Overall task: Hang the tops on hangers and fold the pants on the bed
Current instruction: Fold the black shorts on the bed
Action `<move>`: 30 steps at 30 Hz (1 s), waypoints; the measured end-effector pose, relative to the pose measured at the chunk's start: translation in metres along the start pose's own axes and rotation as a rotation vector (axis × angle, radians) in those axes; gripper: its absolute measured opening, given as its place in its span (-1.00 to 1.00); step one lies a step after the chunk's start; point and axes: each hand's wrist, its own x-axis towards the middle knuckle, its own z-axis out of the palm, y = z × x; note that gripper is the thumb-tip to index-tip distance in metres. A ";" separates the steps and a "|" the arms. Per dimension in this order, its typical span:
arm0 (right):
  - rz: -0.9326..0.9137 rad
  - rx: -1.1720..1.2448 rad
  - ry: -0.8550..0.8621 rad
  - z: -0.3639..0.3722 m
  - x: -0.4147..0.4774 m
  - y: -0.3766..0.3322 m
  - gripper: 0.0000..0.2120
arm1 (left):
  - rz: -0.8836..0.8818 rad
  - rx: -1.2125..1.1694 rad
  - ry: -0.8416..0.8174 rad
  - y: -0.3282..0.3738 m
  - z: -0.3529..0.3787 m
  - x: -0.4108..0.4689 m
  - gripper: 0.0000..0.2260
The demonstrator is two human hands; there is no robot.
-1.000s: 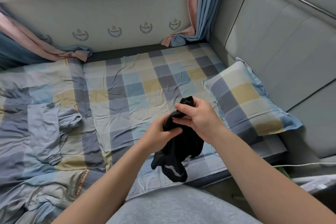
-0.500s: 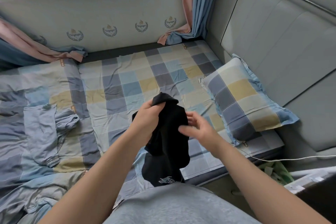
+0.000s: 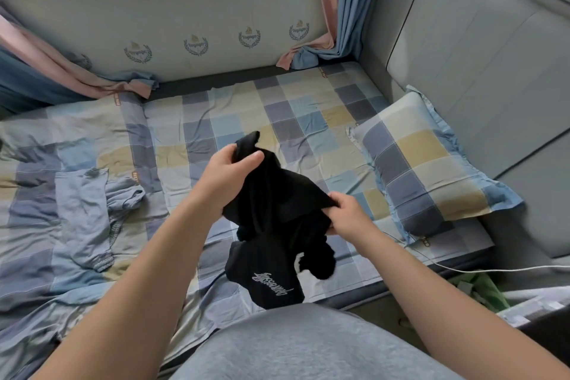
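The bed (image 3: pixel 246 108), covered in a checked sheet of blue, grey and yellow squares, fills most of the view, with a padded grey panel (image 3: pixel 493 55) rising along its right side. A matching checked pillow (image 3: pixel 425 157) lies against that panel. On the left part of the bed a crumpled light-blue garment (image 3: pixel 83 210) lies spread flat. A black garment (image 3: pixel 277 219) with white script printed near its lower end hangs in the air above the near edge of the bed, bunched between both hands. The left hand (image 3: pixel 225 176) grips its upper corner, thumb laid across the cloth. The right hand (image 3: pixel 348 216), lower and to the right, pinches another edge. A thin white cable (image 3: pixel 462 270) trails off the bed's right corner.
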 end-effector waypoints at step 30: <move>-0.249 0.098 0.116 -0.009 -0.037 -0.041 -0.58 | -0.038 -0.232 0.018 -0.025 0.039 -0.003 -0.80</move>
